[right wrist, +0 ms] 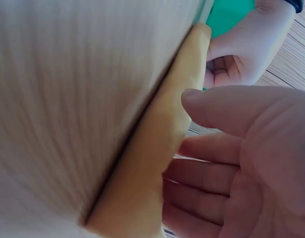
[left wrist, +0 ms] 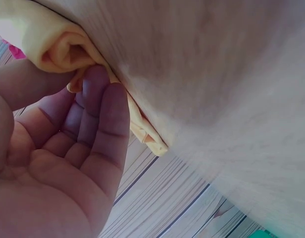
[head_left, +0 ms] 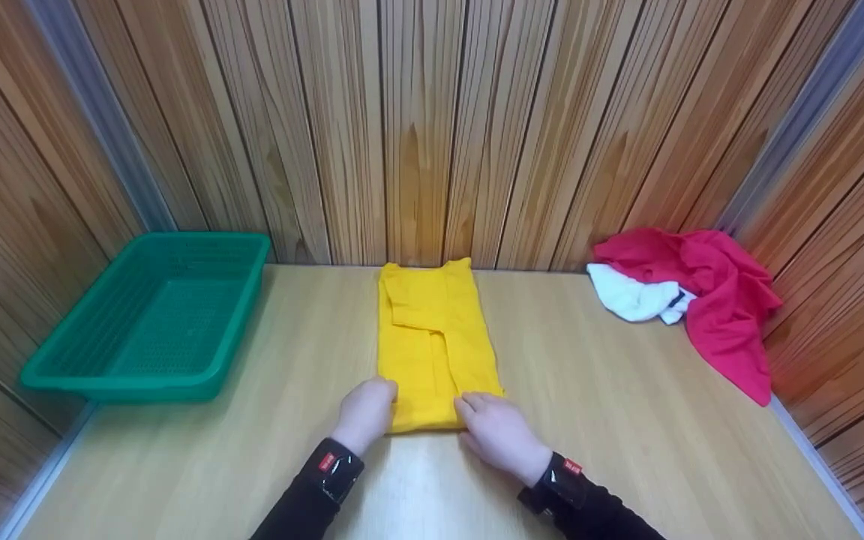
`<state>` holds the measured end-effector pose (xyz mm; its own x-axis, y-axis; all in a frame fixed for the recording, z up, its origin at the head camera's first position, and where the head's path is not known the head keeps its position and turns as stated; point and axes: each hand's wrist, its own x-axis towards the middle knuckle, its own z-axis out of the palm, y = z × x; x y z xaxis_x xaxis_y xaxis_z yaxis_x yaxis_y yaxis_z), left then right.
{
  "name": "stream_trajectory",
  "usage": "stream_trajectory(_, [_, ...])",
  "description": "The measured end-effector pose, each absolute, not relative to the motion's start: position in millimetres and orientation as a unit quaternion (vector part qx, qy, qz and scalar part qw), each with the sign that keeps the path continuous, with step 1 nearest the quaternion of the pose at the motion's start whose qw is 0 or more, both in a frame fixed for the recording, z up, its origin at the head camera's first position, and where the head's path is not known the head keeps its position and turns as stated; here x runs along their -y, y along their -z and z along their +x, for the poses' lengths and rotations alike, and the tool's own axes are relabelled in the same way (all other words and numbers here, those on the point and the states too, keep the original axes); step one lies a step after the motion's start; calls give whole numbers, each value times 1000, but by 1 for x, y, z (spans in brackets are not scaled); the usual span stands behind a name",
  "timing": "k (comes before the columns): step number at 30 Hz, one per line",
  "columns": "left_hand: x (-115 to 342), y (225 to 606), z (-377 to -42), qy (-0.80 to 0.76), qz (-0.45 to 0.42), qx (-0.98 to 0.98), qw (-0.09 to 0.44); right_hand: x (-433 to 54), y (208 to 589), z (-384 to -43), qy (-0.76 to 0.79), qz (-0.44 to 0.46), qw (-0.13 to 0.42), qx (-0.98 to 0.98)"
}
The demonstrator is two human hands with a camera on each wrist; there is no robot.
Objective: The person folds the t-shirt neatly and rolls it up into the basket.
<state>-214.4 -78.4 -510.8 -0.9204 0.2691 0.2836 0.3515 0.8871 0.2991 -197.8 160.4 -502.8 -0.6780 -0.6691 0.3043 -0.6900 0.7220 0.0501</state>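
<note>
A yellow long-sleeved shirt, folded into a narrow strip with a sleeve laid across it, stretches from the back wall toward me. Its near end is folded over into a thick edge. At that edge's left corner my left hand pinches the cloth between thumb and fingertips; the left wrist view shows the rolled layers beside the thumb. On the right corner rests my right hand, its fingers fairly straight over the cloth. In the right wrist view its thumb lies against the folded edge.
A green plastic basket stands on the table at the left. At the back right lie a crumpled red cloth and a white cloth partly beneath it. Wood-patterned walls enclose the back and both sides.
</note>
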Motion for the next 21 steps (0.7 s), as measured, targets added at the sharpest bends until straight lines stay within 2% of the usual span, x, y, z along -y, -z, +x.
stream_trajectory(8, [78,511,-214,169,-160,965,118,-158,506,-197,-36,358,113,926])
stream_trajectory(15, [81,509,-213,174,-169,963,115,-158,506,-201,-26,371,124,920])
stream_trajectory(21, [85,505,-210,166,-178,955,169,-159,507,-201,-20,370,116,921])
